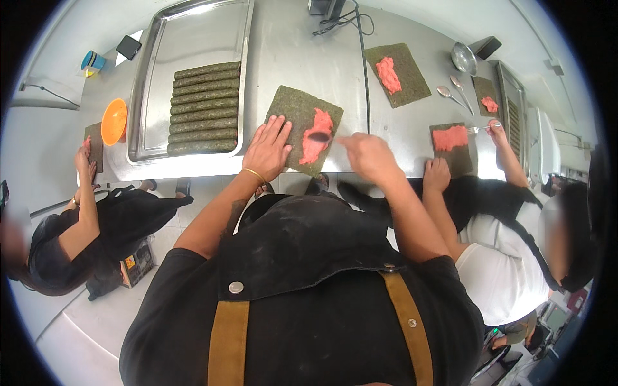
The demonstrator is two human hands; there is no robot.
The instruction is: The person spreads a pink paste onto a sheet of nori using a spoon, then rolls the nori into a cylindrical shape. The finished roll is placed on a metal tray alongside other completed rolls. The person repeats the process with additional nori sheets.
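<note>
In front of me a dark green seaweed sheet [291,108] lies slightly turned on the steel table. A ragged strip of pink paste [322,120] covers part of its right half. My left hand [269,145] rests flat on the sheet's left edge, fingers stretched out. With its fingers curled, my right hand [372,156] grips the handle of a spoon. The bowl of that spoon [318,137] touches the paste and looks dark. Left of the sheet stands a metal tray [193,29] holding several seaweed rolls [205,103] side by side.
A person on the right works a fork [479,128] over another coated sheet [460,159]. Beyond lie a sheet with paste [412,74], two spoons [456,98] and a metal bowl [463,58]. An orange bowl [114,122] sits left of the tray, beside another person's hands [85,164].
</note>
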